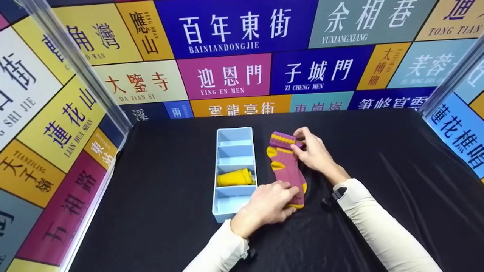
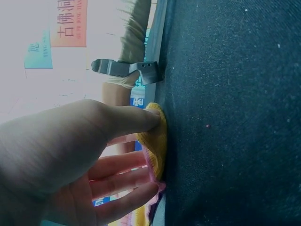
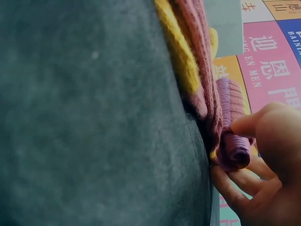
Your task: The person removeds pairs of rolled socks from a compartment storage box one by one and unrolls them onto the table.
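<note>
While the right hand (image 1: 315, 153) pinches the sock (image 1: 286, 170) cuff and the left hand (image 1: 264, 207) flat-presses its toe, the roll could slip loose.

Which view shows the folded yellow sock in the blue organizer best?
The head view: the yellow sock lies in plain sight in one compartment of the blue organizer, third from the far end. Neither wrist view shows it clearly; both are filled by the purple-and-yellow sock and black cloth.

- Blue wall panel (image 1: 236, 26): "百年東街 BAINIANDONGJIE"
- Pink panel (image 1: 227, 77): "迎恩門 YING EN MEN"
- Dark blue panel (image 1: 317, 73): "子城門 ZI CHENG MEN"
- Grey panel (image 1: 359, 22): "余相巷 YUXIANGXIANG"
- Cream panel (image 1: 138, 85): "大鑒寺 DA JIAN SI"
- Yellow panel (image 1: 66, 121): "蓮花山 LIAN HUA SHAN"
</note>
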### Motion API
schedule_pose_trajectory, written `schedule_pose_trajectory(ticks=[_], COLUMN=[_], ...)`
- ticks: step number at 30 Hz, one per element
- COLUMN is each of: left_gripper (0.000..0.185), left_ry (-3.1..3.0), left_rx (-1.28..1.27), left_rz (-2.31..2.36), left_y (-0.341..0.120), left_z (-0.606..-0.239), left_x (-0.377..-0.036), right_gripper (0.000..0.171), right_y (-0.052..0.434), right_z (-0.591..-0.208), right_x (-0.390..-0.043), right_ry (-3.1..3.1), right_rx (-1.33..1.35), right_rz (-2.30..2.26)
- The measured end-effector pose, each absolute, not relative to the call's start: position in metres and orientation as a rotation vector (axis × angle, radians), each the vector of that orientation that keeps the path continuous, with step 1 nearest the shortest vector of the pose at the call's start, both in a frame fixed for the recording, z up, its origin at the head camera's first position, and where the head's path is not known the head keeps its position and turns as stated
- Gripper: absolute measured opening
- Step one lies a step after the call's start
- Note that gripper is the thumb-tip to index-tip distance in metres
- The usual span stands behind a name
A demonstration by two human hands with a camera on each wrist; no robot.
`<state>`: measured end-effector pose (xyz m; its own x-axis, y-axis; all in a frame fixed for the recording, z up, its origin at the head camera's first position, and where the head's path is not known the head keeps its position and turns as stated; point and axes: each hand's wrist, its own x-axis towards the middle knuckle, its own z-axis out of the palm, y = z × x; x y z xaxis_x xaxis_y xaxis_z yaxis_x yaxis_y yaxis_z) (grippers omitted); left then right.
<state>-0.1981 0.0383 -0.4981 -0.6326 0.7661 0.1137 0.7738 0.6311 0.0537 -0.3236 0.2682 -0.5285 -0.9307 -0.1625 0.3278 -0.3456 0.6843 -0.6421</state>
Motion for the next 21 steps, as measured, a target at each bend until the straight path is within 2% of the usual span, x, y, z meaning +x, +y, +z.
schedule_pose_trajectory(ticks=[4, 10, 16, 21], left_gripper=[0.035, 0.035, 0.035, 0.036], left_ry=[-2.753, -2.744, -2.733, -2.736], left_rx=[-1.314, -1.315, -1.311, -1.306], left_rz=[-0.14, -0.121, -0.124, -0.127], left_y=[0.0386, 0.0384, 0.0382, 0.0385], left_z=[-0.4982, -0.4986, -0.4992, -0.4995], left_x=[-0.1977, -0.1976, -0.1968, -0.1971], right_gripper=[0.024, 0.037, 0.028, 0.028], right_y=[0.2683, 0.2709, 0.2728, 0.2736], right_z=[-0.5296, -0.5307, -0.5309, -0.5311], right_x=[-0.3247, -0.3253, -0.3266, -0.3268], right_ry=[-2.653, -2.725, -2.678, -2.651], right_rx=[0.385, 0.344, 0.218, 0.07], right_rz=[1.051, 1.05, 0.966, 0.99])
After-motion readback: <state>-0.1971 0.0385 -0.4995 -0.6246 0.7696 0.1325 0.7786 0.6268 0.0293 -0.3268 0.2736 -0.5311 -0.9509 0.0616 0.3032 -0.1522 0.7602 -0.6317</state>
